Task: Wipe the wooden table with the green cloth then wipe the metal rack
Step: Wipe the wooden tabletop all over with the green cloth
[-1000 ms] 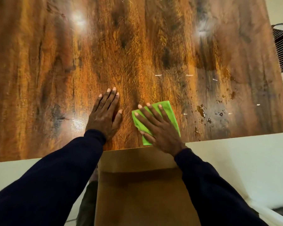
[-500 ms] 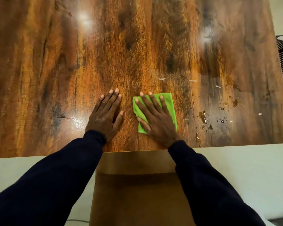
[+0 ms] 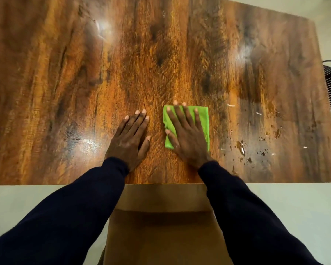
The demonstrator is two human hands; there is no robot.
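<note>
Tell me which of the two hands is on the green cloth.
The right hand, fingers spread flat on the green cloth. The left hand lies flat on the bare wooden table beside it.

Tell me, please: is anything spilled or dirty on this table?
Yes. Dark wet droplets and small white specks lie on the wooden table toward its near right corner, right of the green cloth under the right hand.
</note>
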